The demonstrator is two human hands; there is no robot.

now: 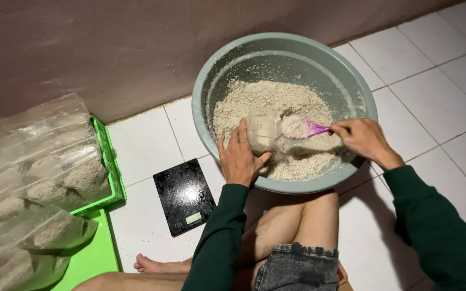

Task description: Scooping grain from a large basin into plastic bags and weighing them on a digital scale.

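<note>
A person in dark green sleeves sits on a white tiled floor [146, 145] against a brown wall [82, 48], knees bent around a wide grey-green basin [203, 86] that rests on the tiles and holds a mound of pale, coarse grain mix [265, 97]. To the far left, a stack of clear plastic bags [33, 178], each part-filled with the same pale mix, lies piled on bright green trays [106, 161]. A black digital kitchen scale [183, 195] sits flat on the floor between the trays and the basin, just beside the person's left forearm. Inside the basin, the left hand [238, 159] is closed around a small clear plastic bag [262, 129], holding it upright with its mouth turned toward the right. The right hand [362, 137] grips the handle of a purple scoop [308, 128], whose heaped bowl is at the mouth of the bag, just above the grain.
</note>
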